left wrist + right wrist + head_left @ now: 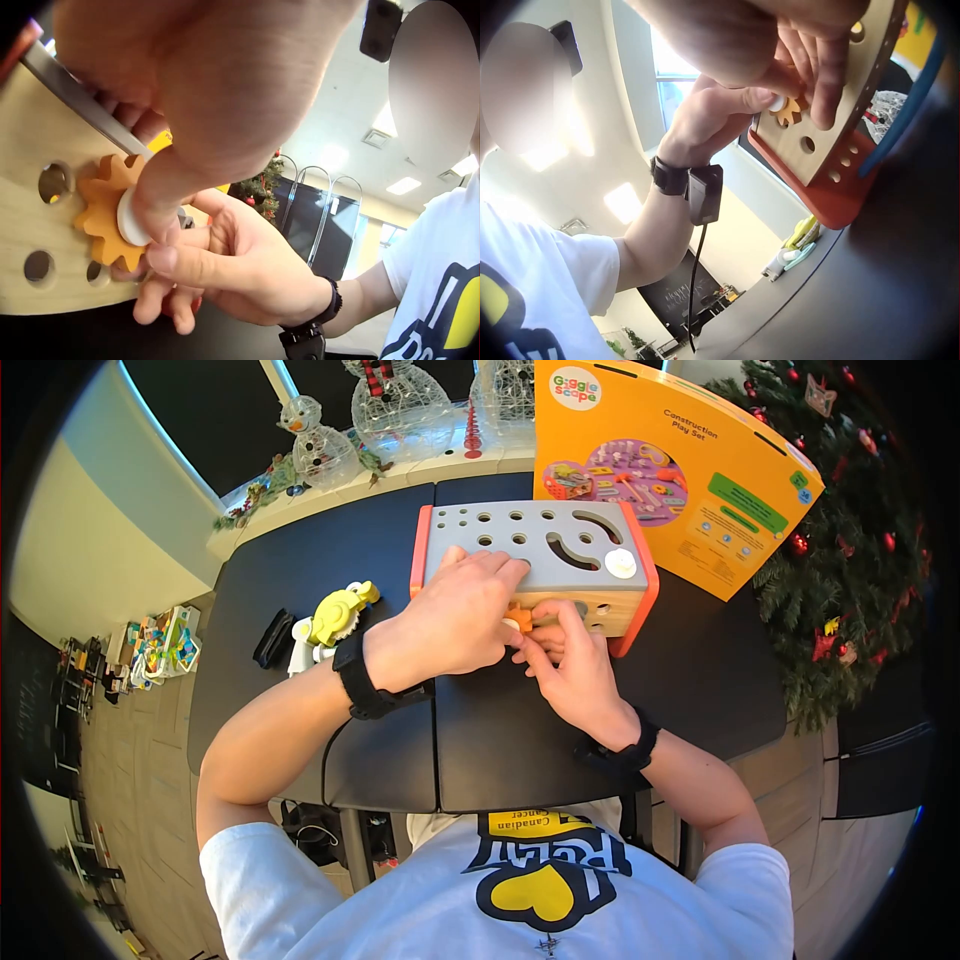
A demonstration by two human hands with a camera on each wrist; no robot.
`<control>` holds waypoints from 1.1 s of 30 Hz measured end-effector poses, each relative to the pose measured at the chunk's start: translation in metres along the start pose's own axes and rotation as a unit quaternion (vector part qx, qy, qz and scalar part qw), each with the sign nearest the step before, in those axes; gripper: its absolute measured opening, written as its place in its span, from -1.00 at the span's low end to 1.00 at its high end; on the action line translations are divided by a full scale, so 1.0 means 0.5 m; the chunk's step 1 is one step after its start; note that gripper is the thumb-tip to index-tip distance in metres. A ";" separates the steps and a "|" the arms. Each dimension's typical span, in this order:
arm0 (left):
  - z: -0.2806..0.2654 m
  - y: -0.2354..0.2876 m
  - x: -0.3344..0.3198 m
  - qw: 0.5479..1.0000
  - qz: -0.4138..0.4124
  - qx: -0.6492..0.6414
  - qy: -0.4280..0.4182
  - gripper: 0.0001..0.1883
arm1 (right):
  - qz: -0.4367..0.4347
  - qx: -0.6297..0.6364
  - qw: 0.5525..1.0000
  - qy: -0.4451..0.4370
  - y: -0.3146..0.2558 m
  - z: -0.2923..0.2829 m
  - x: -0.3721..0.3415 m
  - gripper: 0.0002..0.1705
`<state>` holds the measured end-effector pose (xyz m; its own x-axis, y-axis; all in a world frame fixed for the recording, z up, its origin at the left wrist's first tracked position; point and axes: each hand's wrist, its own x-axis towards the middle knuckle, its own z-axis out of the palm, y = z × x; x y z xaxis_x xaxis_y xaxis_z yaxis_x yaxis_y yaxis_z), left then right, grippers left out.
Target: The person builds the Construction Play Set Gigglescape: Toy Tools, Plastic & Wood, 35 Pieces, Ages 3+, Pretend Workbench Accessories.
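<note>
Fingers (161, 187) against orange gear (99, 214)

White T-shirt (400, 900), yellow heart (532, 894), 2 black wristbands (362, 678).

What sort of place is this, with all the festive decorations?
Probably a shared room, perhaps a classroom or community room, decorated for Christmas. A chalkboard with writing and ceiling light panels suggest the room; an ornamented tree and a wire snowman suggest the season.
</note>
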<state>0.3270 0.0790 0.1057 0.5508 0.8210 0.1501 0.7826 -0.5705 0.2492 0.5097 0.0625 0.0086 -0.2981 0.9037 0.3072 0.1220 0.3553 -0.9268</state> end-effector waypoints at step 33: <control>-0.016 -0.417 -0.327 0.914 -0.380 0.128 -0.065 -0.16 | -0.144 -0.325 0.933 -0.059 -0.012 -0.251 0.139 -0.37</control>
<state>0.0715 0.0640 0.0367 -0.1639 0.9821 -0.0925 0.9864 0.1646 -0.0004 0.6071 0.1534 0.0627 -0.5049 0.7293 0.4617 0.5569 0.6839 -0.4713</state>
